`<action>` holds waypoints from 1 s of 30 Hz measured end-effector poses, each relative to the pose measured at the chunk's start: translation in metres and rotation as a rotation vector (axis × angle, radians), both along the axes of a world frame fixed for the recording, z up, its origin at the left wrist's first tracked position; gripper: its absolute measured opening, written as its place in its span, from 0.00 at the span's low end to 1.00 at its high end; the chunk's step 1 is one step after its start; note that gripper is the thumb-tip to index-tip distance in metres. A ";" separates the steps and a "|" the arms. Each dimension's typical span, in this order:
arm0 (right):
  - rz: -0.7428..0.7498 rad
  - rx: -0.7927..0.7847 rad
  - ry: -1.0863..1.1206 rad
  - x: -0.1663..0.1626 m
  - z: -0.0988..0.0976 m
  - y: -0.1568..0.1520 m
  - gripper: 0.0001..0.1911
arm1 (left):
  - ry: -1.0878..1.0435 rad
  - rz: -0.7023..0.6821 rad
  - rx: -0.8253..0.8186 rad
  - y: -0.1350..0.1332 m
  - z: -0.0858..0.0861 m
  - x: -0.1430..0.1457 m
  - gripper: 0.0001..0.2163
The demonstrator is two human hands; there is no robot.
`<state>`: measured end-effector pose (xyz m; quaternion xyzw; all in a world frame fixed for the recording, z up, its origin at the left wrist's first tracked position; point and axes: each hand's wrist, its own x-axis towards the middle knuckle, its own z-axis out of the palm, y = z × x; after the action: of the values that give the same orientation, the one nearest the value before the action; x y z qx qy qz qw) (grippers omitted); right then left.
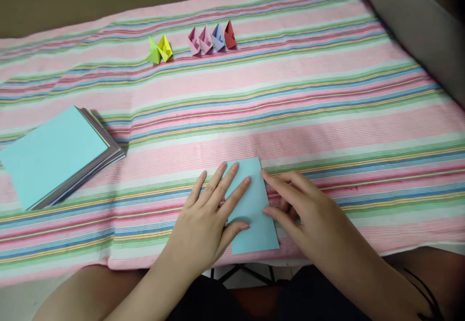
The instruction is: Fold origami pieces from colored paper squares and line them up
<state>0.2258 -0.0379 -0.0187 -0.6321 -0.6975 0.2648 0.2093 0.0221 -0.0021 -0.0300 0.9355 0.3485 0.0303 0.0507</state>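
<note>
A light blue sheet of paper (250, 234), a narrow upright rectangle that looks folded, lies near the table's front edge. My left hand (209, 209) rests flat over its left side with the fingers spread, hiding part of that edge. At the right edge is my right hand (301, 205). Its index fingertip and thumb tip meet that edge at two separate spots, with a gap between them, while the other fingers curl underneath. Neither hand has lifted the paper off the cloth.
A thick stack of coloured paper (54, 156), light blue on top, lies at the left. Toward the back stand small folded paper shapes: green (154, 52), yellow (165, 48), two pink (200, 40), blue (218, 38) and red (229, 35). A striped cloth (290, 117) covers the table.
</note>
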 end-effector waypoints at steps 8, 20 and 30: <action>0.016 -0.032 0.003 0.001 -0.001 0.001 0.28 | -0.018 0.005 -0.032 0.001 0.001 -0.001 0.30; -0.101 -0.093 0.128 0.003 0.006 0.005 0.09 | 0.018 0.025 -0.012 0.000 0.002 0.001 0.27; -0.236 -0.463 0.282 0.001 0.013 0.021 0.11 | -0.009 0.019 -0.012 0.001 -0.001 0.001 0.28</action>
<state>0.2272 -0.0171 -0.0059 -0.6969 -0.5042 0.4759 0.1836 0.0233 -0.0008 -0.0306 0.9317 0.3571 0.0329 0.0574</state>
